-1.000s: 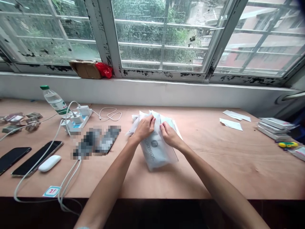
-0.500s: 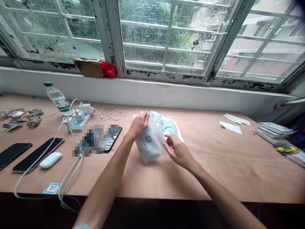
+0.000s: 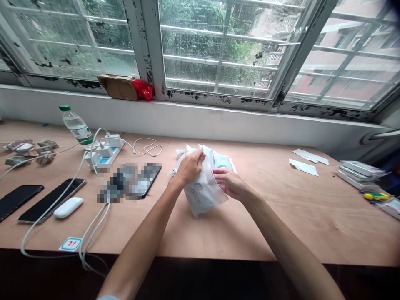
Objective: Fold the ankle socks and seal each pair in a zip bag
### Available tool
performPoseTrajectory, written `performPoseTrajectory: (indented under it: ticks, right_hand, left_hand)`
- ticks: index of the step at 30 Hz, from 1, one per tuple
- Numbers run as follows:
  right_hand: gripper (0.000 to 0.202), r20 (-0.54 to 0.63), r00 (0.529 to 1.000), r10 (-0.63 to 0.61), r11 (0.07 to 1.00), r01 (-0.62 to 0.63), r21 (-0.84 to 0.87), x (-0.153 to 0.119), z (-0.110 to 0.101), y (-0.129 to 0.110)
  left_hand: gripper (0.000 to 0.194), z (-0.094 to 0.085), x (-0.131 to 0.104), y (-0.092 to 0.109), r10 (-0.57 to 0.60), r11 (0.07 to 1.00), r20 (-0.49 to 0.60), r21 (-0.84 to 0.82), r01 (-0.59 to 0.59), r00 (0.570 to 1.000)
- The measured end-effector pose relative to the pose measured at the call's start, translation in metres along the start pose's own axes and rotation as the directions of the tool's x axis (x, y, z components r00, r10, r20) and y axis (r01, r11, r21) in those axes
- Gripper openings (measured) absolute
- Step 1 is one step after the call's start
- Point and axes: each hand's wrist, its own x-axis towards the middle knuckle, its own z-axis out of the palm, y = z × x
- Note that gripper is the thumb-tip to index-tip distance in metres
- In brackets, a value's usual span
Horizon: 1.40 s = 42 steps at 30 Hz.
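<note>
Pinching the translucent bag near its top, the left hand covers part of it; the right hand meets its side edge, fingertips hidden, grip impossible to tell. Below the left hand, creased lettering shows "BROS" under a round logo. Beyond both hands, pale packets are half hidden.

Left hand gripping top of frosted bag; right hand at bag's side edge.
</note>
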Motion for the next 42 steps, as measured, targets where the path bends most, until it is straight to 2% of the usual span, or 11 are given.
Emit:
performPoseTrajectory:
  ticks: [4, 7, 12, 14, 17, 21, 26, 28, 32, 39, 42]
  right_hand:
    - [0.014, 0.177, 0.978, 0.111, 0.994, -0.106, -0.040, 0.011, 0.006, 0.001]
    - [0.009, 0.074, 0.997, -0.015, 0.985, 0.028, -0.171, 0.016, 0.017, 0.008]
    - [0.021, -0.146, 0.981, -0.125, 0.991, 0.117, -0.061, 0.004, 0.026, 0.026]
    - [0.031, -0.383, 0.916, -0.118, 0.991, 0.135, 0.018, -0.002, 0.021, 0.032]
    - [0.043, -0.663, 0.746, -0.058, 0.959, 0.226, 0.170, -0.006, -0.001, 0.034]
    - [0.048, -0.775, 0.632, -0.031, 0.958, 0.240, 0.157, -0.010, -0.055, 0.032]
    - [0.047, -0.705, 0.706, 0.065, 0.984, -0.163, -0.073, -0.023, -0.125, 0.057]
    - [0.039, -0.648, 0.759, 0.057, 0.899, -0.321, -0.297, -0.028, -0.140, 0.072]
    - [0.030, -0.572, 0.820, 0.009, 0.709, -0.408, -0.575, -0.035, -0.147, 0.088]
    - [0.049, -0.612, 0.790, 0.026, 0.528, -0.531, -0.663, -0.021, -0.153, 0.081]
    - [0.068, -0.650, 0.760, 0.010, 0.432, -0.590, -0.682, -0.021, -0.155, 0.073]
  left_hand:
    - [0.030, 0.003, -0.004, 0.010, 0.042, 0.998, 0.013, -0.057, -0.041, 0.999]
    - [0.030, 0.004, -0.007, 0.016, 0.070, 0.995, 0.025, -0.074, -0.068, 0.997]
    - [0.033, 0.006, -0.014, 0.007, -0.047, 0.999, -0.020, -0.018, 0.046, 0.999]
    - [0.035, 0.008, -0.017, -0.003, -0.105, 0.994, -0.011, 0.024, 0.106, 0.994]
    - [0.036, 0.011, -0.023, -0.019, -0.146, 0.985, 0.105, 0.110, 0.134, 0.984]
    - [0.040, 0.010, -0.028, -0.034, -0.091, 0.963, 0.248, 0.268, 0.022, 0.964]
    - [0.030, 0.007, -0.021, -0.024, 0.035, 0.904, 0.173, 0.414, -0.105, 0.984]
    - [0.029, 0.010, -0.014, -0.010, 0.040, 0.891, 0.133, 0.443, -0.096, 0.990]
    - [0.030, 0.026, -0.003, 0.025, -0.027, 0.894, 0.211, 0.442, -0.070, 0.977]
    - [0.066, 0.069, -0.004, 0.044, 0.158, 0.841, 0.413, 0.421, -0.341, 0.897]
    - [0.046, 0.081, -0.005, 0.038, 0.157, 0.823, 0.423, 0.444, -0.355, 0.892]
